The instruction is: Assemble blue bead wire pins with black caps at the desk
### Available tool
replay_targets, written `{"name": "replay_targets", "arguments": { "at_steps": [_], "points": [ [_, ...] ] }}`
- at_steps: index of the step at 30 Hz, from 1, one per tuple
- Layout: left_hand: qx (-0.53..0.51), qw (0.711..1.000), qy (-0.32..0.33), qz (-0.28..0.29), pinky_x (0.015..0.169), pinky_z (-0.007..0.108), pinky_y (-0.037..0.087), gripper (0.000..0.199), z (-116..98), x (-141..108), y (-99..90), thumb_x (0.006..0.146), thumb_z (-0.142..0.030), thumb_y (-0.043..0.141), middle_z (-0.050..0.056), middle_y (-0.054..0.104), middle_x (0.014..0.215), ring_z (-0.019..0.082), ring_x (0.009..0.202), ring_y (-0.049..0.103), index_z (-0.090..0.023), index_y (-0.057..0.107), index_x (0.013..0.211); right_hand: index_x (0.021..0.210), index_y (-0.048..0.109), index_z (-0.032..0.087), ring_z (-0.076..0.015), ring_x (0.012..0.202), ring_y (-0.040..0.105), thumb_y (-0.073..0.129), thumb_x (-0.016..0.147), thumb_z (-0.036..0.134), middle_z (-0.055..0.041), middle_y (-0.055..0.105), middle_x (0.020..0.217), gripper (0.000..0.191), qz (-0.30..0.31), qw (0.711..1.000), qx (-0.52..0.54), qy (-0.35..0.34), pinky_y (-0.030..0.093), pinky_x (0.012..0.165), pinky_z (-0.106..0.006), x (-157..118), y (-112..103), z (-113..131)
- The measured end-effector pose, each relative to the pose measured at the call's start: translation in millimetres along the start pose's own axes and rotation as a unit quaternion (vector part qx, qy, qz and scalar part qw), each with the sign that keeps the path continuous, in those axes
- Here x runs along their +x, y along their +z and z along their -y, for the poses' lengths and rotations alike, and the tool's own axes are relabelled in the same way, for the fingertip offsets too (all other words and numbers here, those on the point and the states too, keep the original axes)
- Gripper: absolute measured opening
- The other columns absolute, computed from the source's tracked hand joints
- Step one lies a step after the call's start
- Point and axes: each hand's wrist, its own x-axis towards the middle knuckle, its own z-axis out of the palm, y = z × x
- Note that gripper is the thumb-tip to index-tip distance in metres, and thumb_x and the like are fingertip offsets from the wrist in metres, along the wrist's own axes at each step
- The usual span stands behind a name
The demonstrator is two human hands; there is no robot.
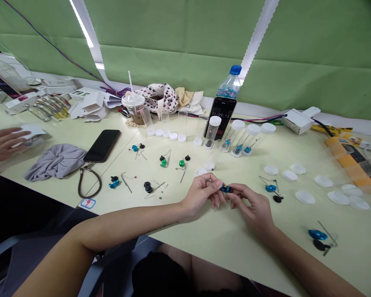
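"Where's the blue-and-black piece (226,188)?"
"Just below and right of the frame's centre, pinched between the left hand (204,192) and right hand (254,206). Light, steady fingertips suit something that small."
"Anything in the way?"
"A clear tube (215,153) just beyond; white discs (289,175) towards the right."

Bottle (229,87) behind upright phone (221,117); lidded tubes (238,138) right of it; drink cup (135,108) left, before cloth (161,98).

Bare tabletop (188,233) open before wearer; capped tubes (237,138) and upright phone (221,117) block way toward curtain (173,33).
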Motion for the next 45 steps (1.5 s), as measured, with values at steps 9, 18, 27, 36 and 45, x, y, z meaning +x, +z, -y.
{"name": "replay_targets", "arguments": {
  "at_steps": [9, 18, 27, 36, 45],
  "points": [
    [0.000, 1.000, -0.002, 0.007, 0.041, 0.019, 0.039, 0.034, 0.5, -0.4, -0.5, 0.080, -0.046, 0.061, 0.004, 0.063, 0.059, 0.009, 0.042, 0.053, -0.014, 0.050, 0.080, 0.098, 0.060, 0.021, -0.0108, 0.051, 0.060, 0.047, 0.093, 0.035, 0.0020, 0.064, 0.064, 0.020, 0.025, 1.000, 0.003, 0.002, 0.048, 0.051, -0.022, 0.7, -1.5, 0.1],
    [0.002, 1.000, 0.002, -0.002, 0.040, 0.019, 0.038, 0.032, -0.5, 0.1, -1.2, 0.082, -0.045, 0.059, 0.003, 0.063, 0.059, 0.009, 0.042, 0.053, -0.014, 0.050, 0.080, 0.104, 0.058, 0.021, -0.0104, 0.052, 0.058, 0.046, 0.093, 0.036, 0.0025, 0.062, 0.064, 0.022, 0.022, 0.999, 0.020, 0.018, 0.048, 0.052, -0.021, 0.2, -1.3, -1.3],
    [-0.003, 1.000, 0.005, -0.012, 0.039, 0.018, 0.038, 0.030, -0.1, 0.2, -0.8, 0.082, -0.043, 0.060, 0.003, 0.064, 0.059, 0.009, 0.041, 0.052, -0.014, 0.050, 0.079, 0.105, 0.055, 0.021, -0.0106, 0.055, 0.060, 0.057, 0.087, 0.031, -0.0001, 0.064, 0.075, 0.020, -0.028, 0.999, 0.025, 0.012, 0.050, 0.053, -0.023, -1.9, 3.2, -1.0],
    [-0.001, 1.000, 0.007, -0.002, 0.040, 0.019, 0.038, 0.030, 0.4, -0.2, -0.3, 0.082, -0.042, 0.059, 0.004, 0.063, 0.059, 0.009, 0.042, 0.052, -0.014, 0.049, 0.079, 0.100, 0.057, 0.021, -0.0101, 0.050, 0.059, 0.054, 0.089, 0.031, 0.0023, 0.062, 0.066, 0.016, -0.022, 1.000, 0.013, -0.008, 0.049, 0.049, -0.022, 0.5, 2.1, -0.1],
    [0.000, 1.000, 0.002, 0.002, 0.040, 0.019, 0.038, 0.032, 0.1, 0.2, -0.8, 0.081, -0.045, 0.060, 0.004, 0.063, 0.059, 0.009, 0.042, 0.053, -0.014, 0.050, 0.080, 0.097, 0.059, 0.022, -0.0100, 0.050, 0.059, 0.051, 0.090, 0.034, 0.0030, 0.062, 0.063, 0.016, -0.001, 1.000, 0.018, 0.000, 0.049, 0.050, -0.021, 1.9, -1.4, 0.5]
  ]
}}
